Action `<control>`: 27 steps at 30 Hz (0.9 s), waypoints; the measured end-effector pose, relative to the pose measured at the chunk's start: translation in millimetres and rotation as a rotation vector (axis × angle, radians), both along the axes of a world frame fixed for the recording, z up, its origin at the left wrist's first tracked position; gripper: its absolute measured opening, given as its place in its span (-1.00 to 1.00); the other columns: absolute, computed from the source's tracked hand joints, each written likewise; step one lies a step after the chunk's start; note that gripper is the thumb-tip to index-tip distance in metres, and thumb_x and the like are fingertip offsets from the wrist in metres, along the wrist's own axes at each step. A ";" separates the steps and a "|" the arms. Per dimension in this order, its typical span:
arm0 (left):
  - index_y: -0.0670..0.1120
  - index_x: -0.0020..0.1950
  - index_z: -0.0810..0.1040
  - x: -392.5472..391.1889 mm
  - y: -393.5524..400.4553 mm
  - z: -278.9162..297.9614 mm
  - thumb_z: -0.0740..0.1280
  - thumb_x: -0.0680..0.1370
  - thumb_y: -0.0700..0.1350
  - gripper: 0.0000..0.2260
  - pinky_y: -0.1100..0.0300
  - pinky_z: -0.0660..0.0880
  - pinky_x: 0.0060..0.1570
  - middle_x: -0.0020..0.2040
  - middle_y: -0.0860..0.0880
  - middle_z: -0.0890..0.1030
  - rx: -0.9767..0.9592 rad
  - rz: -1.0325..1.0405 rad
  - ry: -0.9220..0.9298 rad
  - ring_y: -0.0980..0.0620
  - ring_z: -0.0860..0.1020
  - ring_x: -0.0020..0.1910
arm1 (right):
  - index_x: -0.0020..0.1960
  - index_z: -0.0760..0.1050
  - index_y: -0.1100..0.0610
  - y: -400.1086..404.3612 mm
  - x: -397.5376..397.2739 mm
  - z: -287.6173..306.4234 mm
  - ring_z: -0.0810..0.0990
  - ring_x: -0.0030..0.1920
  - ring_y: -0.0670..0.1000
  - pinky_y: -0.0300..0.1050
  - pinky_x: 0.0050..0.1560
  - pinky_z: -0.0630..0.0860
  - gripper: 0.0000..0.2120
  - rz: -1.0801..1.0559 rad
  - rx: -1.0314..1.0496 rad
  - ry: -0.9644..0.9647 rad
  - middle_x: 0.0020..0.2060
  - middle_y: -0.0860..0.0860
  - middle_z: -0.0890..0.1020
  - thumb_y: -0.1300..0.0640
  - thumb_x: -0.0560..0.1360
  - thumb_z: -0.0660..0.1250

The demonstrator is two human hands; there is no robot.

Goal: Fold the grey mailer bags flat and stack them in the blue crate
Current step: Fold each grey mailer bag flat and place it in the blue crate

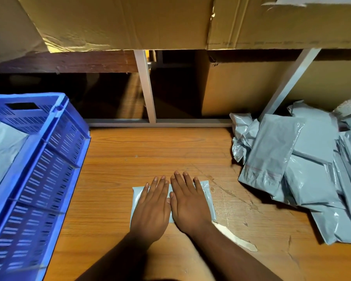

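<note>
Right of the blue crate (49, 159), left hand (151, 207) and right hand (187, 203) press straight-fingered on a folded grey mailer bag (208, 199); thin, slick, probably springy film, best pinched at both side edges.

I count one blue slotted plastic crate (39, 159), and inside it I see one grey plastic mailer bag (2, 153); if more lie under it, I cannot tell. One small folded grey mailer bag (208, 196) lies on the wooden desk (150, 151) under two flat hands, the left hand (152, 207) and the right hand (187, 201). The loose pile of grey mailer bags (304, 169) has at least six; they overlap, so I cannot count exactly. Two large brown cardboard boxes (120, 23) are above.
</note>
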State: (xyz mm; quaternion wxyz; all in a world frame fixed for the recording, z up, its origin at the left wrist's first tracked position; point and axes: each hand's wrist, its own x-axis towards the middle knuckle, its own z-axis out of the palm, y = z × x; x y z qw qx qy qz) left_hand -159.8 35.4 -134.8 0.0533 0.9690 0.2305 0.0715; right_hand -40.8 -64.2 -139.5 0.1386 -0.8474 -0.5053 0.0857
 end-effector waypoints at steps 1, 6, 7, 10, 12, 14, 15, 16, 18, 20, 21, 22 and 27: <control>-0.23 0.56 0.36 -0.5 -0.8 1.8 -0.02 0.72 -0.05 -0.53 -0.09 0.17 0.52 0.58 -0.15 0.32 -0.027 -0.006 0.018 -0.13 0.27 0.58 | 0.64 0.21 0.09 0.2 -0.5 1.2 0.08 0.66 0.06 0.10 0.62 -0.07 -0.47 0.005 -0.004 0.005 0.64 0.00 0.18 -0.06 0.74 -0.12; -0.07 0.67 -0.03 -13.0 10.6 2.9 -0.21 0.69 0.26 -0.36 -0.12 -0.12 0.58 0.68 -0.03 -0.07 -0.153 0.173 0.142 -0.04 -0.06 0.66 | 0.69 -0.02 0.02 -19.3 20.8 4.0 -0.14 0.67 -0.01 0.11 0.62 -0.19 -0.40 0.016 -0.016 0.003 0.65 -0.09 -0.07 -0.22 0.73 -0.15; -0.03 0.67 -0.14 -18.7 15.0 2.4 -0.28 0.65 0.34 -0.32 -0.10 -0.21 0.58 0.67 0.00 -0.17 -0.161 0.206 0.154 -0.01 -0.17 0.65 | 0.70 -0.06 -0.01 -26.7 26.5 4.2 -0.21 0.66 -0.03 0.13 0.62 -0.21 -0.38 0.007 -0.037 -0.013 0.65 -0.10 -0.11 -0.25 0.72 -0.17; 0.05 0.67 -0.23 -24.7 24.4 4.8 -0.40 0.56 0.42 -0.24 -0.01 -0.30 0.57 0.65 0.06 -0.30 -0.220 0.161 0.158 0.06 -0.32 0.62 | 0.70 -0.07 -0.03 -34.3 34.5 6.4 -0.25 0.65 -0.04 0.12 0.63 -0.22 -0.38 0.020 -0.075 0.000 0.66 -0.10 -0.14 -0.26 0.71 -0.20; 0.07 0.67 0.07 -25.8 30.1 11.3 -0.15 0.62 0.40 -0.31 0.02 -0.21 0.60 0.68 0.06 -0.11 -0.320 0.149 0.076 0.05 -0.16 0.65 | 0.69 0.03 -0.02 -32.4 35.4 13.2 -0.16 0.67 -0.01 0.12 0.63 -0.19 -0.39 0.031 -0.059 0.054 0.67 -0.09 -0.06 -0.25 0.71 -0.14; 0.09 0.45 0.43 -24.8 41.3 21.2 0.21 0.60 0.32 -0.50 0.03 0.04 0.58 0.59 0.08 0.27 -0.426 0.149 -0.029 0.02 0.17 0.59 | 0.60 0.29 -0.02 -30.5 43.0 27.4 0.16 0.62 0.07 0.10 0.60 0.04 -0.43 0.053 -0.005 0.080 0.61 -0.06 0.26 -0.25 0.68 0.03; 0.10 0.31 0.50 -22.1 48.8 28.6 0.32 0.55 0.28 -0.59 0.03 0.16 0.53 0.44 0.12 0.42 -0.457 0.143 -0.051 0.03 0.32 0.47 | 0.52 0.40 -0.01 -28.9 49.0 36.1 0.37 0.49 0.08 0.08 0.51 0.20 -0.45 0.073 0.014 0.070 0.47 -0.05 0.45 -0.26 0.64 0.14; 0.13 0.20 0.51 -18.4 55.3 39.3 0.39 0.52 0.24 -0.67 0.04 0.20 0.48 0.27 0.18 0.50 -0.474 0.134 -0.044 0.08 0.41 0.32 | 0.47 0.45 -0.01 -26.3 56.0 44.9 0.50 0.33 0.08 0.04 0.39 0.32 -0.46 0.095 0.008 0.060 0.31 -0.04 0.57 -0.26 0.59 0.24; 0.16 0.09 0.48 -10.3 63.3 62.2 0.47 0.51 0.10 -0.76 0.06 0.13 0.45 0.02 0.24 0.55 -0.525 0.113 0.018 0.27 0.43 0.09 | 0.46 0.45 -0.01 -17.3 68.8 64.5 0.56 0.17 0.08 0.00 0.23 0.41 -0.44 0.129 -0.055 0.094 0.15 -0.04 0.63 -0.19 0.53 0.37; 0.18 0.13 0.50 -2.7 71.7 82.9 0.50 0.50 0.02 -0.73 0.14 0.10 0.40 -0.03 0.23 0.57 -0.511 0.085 -0.014 0.35 0.43 0.06 | 0.35 0.56 -0.02 -8.1 77.3 84.8 0.56 0.13 0.06 -0.01 0.14 0.47 -0.59 0.169 -0.033 0.143 0.07 -0.05 0.63 -0.08 0.53 0.41; 0.19 0.19 0.52 -0.4 75.5 93.5 0.50 0.50 0.00 -0.70 0.19 0.10 0.35 0.00 0.24 0.56 -0.460 0.067 -0.066 0.31 0.45 0.10 | 0.24 0.61 -0.02 -5.3 81.7 95.2 0.55 0.09 0.03 -0.01 0.08 0.49 -0.70 0.184 0.028 0.136 0.01 -0.07 0.61 -0.04 0.53 0.42; 0.18 0.22 0.55 -0.1 78.6 102.9 0.50 0.51 -0.02 -0.68 0.23 0.09 0.30 0.02 0.24 0.55 -0.390 0.040 -0.133 0.24 0.46 0.14 | 0.15 0.63 -0.03 -4.8 86.5 104.7 0.53 0.05 -0.02 -0.03 0.04 0.49 -0.80 0.182 0.113 0.122 -0.03 -0.09 0.58 -0.01 0.54 0.43; 0.07 0.13 0.64 -9.6 73.7 117.6 0.50 0.51 -0.13 -0.78 0.16 0.17 0.29 0.04 0.16 0.52 -0.082 -0.143 -0.420 0.13 0.49 0.11 | 0.04 0.60 0.07 -20.5 88.3 119.1 0.56 0.08 -0.01 -0.12 0.05 0.46 -0.85 0.183 0.511 -0.027 0.05 -0.06 0.58 0.20 0.49 0.46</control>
